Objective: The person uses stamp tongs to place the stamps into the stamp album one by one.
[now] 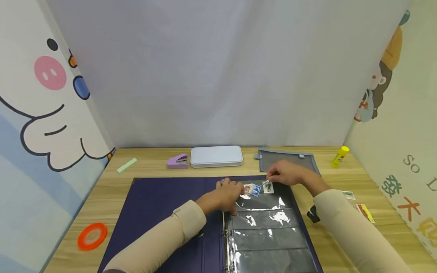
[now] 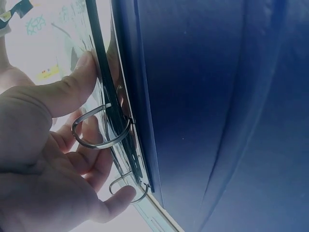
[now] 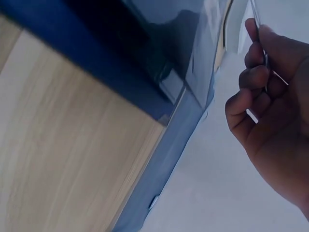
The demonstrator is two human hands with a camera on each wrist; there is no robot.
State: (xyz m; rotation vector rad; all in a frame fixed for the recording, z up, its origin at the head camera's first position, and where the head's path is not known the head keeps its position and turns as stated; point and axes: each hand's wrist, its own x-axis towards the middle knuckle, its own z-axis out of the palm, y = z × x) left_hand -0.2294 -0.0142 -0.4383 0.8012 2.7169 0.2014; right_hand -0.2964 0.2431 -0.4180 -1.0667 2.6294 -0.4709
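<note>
An open dark blue ring binder [image 1: 164, 212] lies on the table, with a black page of clear pockets [image 1: 269, 220] on its right side. In the page's top row are a blue stamp [image 1: 255, 190], a reddish stamp [image 1: 246, 188] partly hidden by fingers, and a dark-pictured stamp [image 1: 268, 187]. My left hand [image 1: 227, 195] rests on the page's upper left, its thumb touching the sheet beside the metal rings [image 2: 101, 142]. Above the top row, my right hand [image 1: 283, 172] pinches slim metal tweezers [image 3: 256, 14], whose tips reach down near the blue and dark stamps.
Along the back stand a purple stapler [image 1: 177, 161], a white case [image 1: 216, 156], a grey mesh pouch [image 1: 290, 161] and a yellow glue stick [image 1: 340, 156]. An orange ring [image 1: 81, 239] and a pale green strip [image 1: 127, 165] lie left. Loose stamps [image 1: 365, 213] and a black object [image 1: 313, 214] lie right.
</note>
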